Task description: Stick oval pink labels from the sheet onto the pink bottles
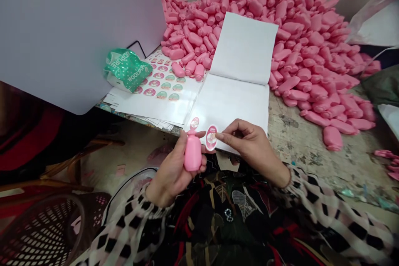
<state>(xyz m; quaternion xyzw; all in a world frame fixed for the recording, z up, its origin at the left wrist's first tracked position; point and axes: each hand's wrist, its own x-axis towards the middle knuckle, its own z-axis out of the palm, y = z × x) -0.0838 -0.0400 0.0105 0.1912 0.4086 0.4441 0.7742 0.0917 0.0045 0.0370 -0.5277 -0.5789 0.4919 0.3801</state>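
Observation:
A small pink plastic bottle (193,154) rests in my left hand (173,173), fingers wrapped behind it and thumb along its side. A small oval label (194,123) shows at the bottle's top end. Between the thumb and fingertips of my right hand (249,143) is an oval pink-and-white sticker (211,138), held just right of the bottle and apart from it. Below and behind both hands lies a white sheet pad (233,99), its upper leaf (245,48) propped against the pile of bottles.
A large heap of pink bottles (296,41) covers the back of the worktable (283,129). Sticker sheets (165,85) lie left, beneath a green tissue pack (126,68). A grey panel (77,29) stands at left. On the floor is a brown plastic basket (40,228).

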